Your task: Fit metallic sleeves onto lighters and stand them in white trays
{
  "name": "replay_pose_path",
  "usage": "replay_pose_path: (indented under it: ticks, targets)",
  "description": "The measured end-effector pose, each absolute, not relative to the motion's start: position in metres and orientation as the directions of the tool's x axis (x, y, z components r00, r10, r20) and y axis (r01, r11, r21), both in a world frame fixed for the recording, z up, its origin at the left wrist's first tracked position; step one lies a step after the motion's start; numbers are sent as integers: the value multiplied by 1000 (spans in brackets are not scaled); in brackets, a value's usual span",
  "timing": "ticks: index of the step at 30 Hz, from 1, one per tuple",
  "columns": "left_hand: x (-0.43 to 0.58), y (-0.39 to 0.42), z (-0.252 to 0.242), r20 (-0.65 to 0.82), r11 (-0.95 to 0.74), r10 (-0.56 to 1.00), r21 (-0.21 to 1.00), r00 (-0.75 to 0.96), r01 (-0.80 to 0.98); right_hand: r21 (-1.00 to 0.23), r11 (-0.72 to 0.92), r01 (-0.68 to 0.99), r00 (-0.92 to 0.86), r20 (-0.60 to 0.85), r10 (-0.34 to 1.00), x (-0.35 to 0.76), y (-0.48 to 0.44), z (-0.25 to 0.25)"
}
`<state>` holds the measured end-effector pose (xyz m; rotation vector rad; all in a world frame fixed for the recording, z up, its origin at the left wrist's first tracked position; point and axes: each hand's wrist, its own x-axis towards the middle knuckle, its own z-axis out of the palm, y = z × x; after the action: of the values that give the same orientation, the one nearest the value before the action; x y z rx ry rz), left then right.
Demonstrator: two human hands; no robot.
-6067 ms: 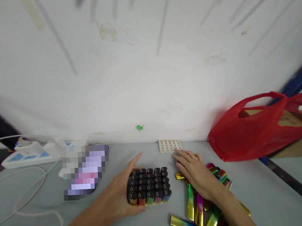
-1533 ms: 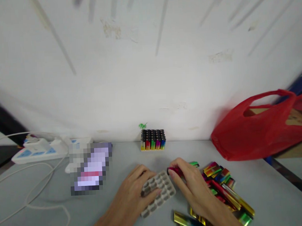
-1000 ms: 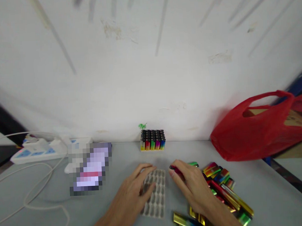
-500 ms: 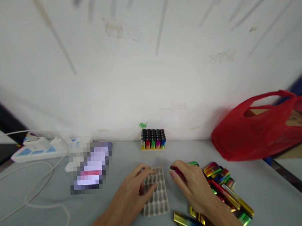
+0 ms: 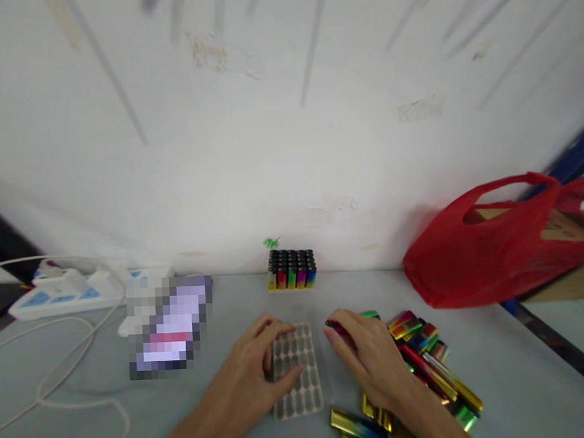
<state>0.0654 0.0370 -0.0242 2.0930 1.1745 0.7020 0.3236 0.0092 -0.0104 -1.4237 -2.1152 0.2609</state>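
A pale plastic tray (image 5: 308, 389) with rows of small compartments lies flat on the table, none of its visible pockets filled. My left hand (image 5: 252, 363) rests over its left side, thumb and fingers spread apart on the tray. Just right of the tray, my right hand (image 5: 368, 351) is closed around a magenta lighter (image 5: 343, 331) with a black top, mostly hidden by the fingers. Beside and under my right forearm lies a loose heap of shiny multicoloured lighters (image 5: 426, 361).
A block of upright lighters (image 5: 291, 278) stands against the wall (image 5: 289, 148). To the left are a blurred-out phone (image 5: 175, 324), a white power strip (image 5: 67, 296) and a loose cable (image 5: 80, 401). A red bag (image 5: 472, 256) holding cardboard sits at the right.
The whole view has shifted slightly, so things appear a little further left. Both hands keep nearly the same pose, with the lighter still in my right hand.
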Motion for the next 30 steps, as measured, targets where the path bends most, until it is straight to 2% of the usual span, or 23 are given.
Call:
replay_pose_path:
  ticks: [12, 30]
  targets:
    - [65, 36, -26, 122, -396, 881, 718, 456, 572, -432, 428, 794, -286, 356, 890, 324, 11, -11]
    - [64, 39, -33, 182, -440, 853, 756, 490, 485, -445, 421, 790, -285, 342, 896, 324, 10, -10]
